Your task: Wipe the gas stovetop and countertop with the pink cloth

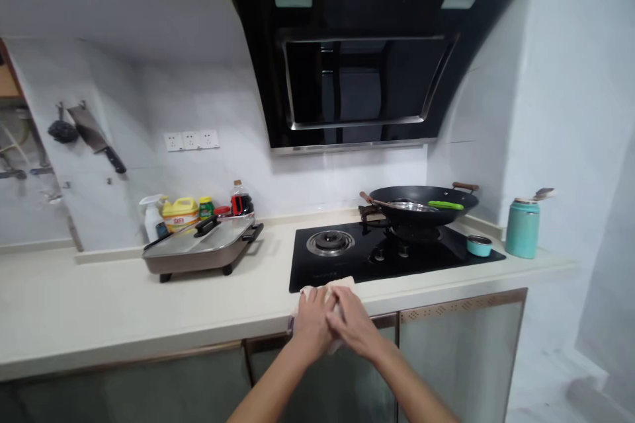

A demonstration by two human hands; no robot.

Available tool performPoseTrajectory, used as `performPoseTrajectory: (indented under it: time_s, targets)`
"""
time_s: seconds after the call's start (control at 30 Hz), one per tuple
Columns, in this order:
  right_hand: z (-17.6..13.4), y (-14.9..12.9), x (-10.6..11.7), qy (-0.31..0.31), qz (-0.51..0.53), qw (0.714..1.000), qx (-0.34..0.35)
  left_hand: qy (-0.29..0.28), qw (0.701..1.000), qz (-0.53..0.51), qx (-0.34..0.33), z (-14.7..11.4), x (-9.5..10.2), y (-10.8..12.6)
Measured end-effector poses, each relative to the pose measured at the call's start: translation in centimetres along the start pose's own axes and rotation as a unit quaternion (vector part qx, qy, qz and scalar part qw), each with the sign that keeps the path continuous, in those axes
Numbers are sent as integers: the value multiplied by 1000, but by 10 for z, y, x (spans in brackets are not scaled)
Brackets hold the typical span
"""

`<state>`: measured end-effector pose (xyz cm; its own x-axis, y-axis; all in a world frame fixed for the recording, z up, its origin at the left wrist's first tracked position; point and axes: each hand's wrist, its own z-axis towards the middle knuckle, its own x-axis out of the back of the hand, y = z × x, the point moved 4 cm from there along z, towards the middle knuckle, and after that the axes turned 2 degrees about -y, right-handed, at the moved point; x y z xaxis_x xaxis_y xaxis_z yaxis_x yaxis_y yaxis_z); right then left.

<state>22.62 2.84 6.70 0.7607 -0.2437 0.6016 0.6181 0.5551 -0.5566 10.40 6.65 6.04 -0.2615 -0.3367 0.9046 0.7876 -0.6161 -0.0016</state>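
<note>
My left hand (312, 318) and my right hand (354, 321) meet at the counter's front edge, just before the gas stove (317, 271). Between and beneath them is a pale, bunched-up cloth (346, 283), gripped by both hands. Its far edge shows past my fingertips and overlaps the stove's front rim. The fingers of my right hand lie partly over those of my left, and much of the cloth is hidden under them.
On the stove's right burner sits a black wok (421, 215) with a green-handled utensil (445, 205). A teal lid (479, 246) and teal flask (522, 228) stand at right. Left are an electric pan (198, 254) and several bottles; a range hood (357, 79) overhangs.
</note>
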Motion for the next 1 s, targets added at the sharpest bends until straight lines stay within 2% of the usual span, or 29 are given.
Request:
performPoseTrajectory:
  time_s: [0.07,0.13,0.2,0.27,0.33,0.43,0.5,0.57,0.63,0.7,0.9,1.0]
  targets:
    - [5,1,-9,-59,-68,996,14,1,995,-77,-63,-13,8,-20]
    - [8,-1,-14,-115,-129,985,16,18,984,-162,-74,-25,21,-52]
    - [13,-7,-19,-157,-179,971,6,69,979,-190,-4,-34,38,-94]
    - [22,-15,-27,-174,-225,959,-1,133,975,-164,71,-41,54,-136]
    - [34,-22,-39,-168,-263,950,-2,150,972,-120,134,-42,63,-171]
    - [50,-26,-58,-151,-290,945,14,111,964,-50,235,-37,61,-203]
    - [53,-22,-64,-146,-292,944,49,65,956,-16,284,-33,56,-210]
    - [50,-13,-62,-142,-295,940,94,24,950,4,311,-30,52,-209]
    - [40,1,-49,-133,-301,936,122,1,945,9,328,-30,51,-207]
    - [30,17,-29,-125,-308,936,116,-7,940,9,342,-32,52,-207]
    - [4,69,50,-109,-291,949,44,-25,937,30,346,-34,53,-206]
    - [-10,99,90,-95,-293,951,-14,-35,936,35,348,-34,55,-201]
